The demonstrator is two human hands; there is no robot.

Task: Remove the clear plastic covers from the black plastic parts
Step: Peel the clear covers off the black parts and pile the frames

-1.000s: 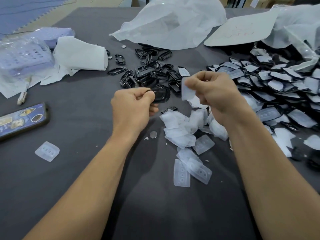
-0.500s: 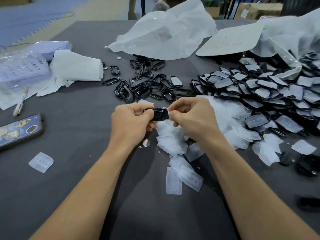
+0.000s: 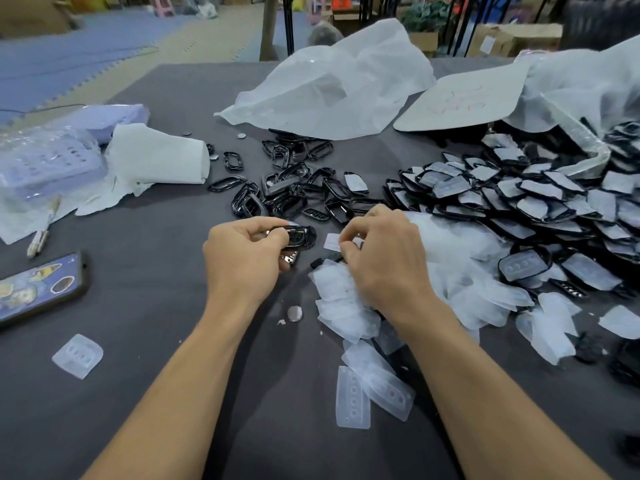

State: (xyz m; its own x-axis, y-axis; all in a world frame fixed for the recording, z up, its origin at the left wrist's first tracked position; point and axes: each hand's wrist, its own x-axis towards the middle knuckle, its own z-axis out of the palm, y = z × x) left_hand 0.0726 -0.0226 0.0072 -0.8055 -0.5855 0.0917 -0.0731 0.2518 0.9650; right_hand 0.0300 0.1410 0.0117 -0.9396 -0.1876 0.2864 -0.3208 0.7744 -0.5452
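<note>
Warehouse-y room in the bg, cardboard boxes and blue foam floor mats. The work surface is a dark grey cloth-topped table [image 3: 138, 306], so small bits prob won't slide much. Dead centre, the left hand [image 3: 242, 258] has its fingers curled round a glossy black plastic frame part [image 3: 301, 235], thumb on top, held just above the cloth. The right hand [image 3: 381, 258] is just beside it at 3 o'clock, fingertips pinched on a small clear soft plastic cover [image 3: 331, 241], looks like by its edge. Can't tell if it's fully off the part yet. IMO the covers are featherlight, floppy and a bit clingy, so grab a corner and peel, not the middle. The black part looks light, stiff and shiny, so slippery and easy to scratch; hold it by the rim. A loose pile of peeled clear covers [image 3: 346, 306] sits at 5 o'clock, bare black frames [image 3: 287, 192] at 12, and a big heap of covered black parts [image 3: 519, 195] at 2, so lots left tbh. Crumpled white plastic bag [image 3: 329, 91] further back at 12, phone w/ a blue case [image 3: 38, 289] at 9.
</note>
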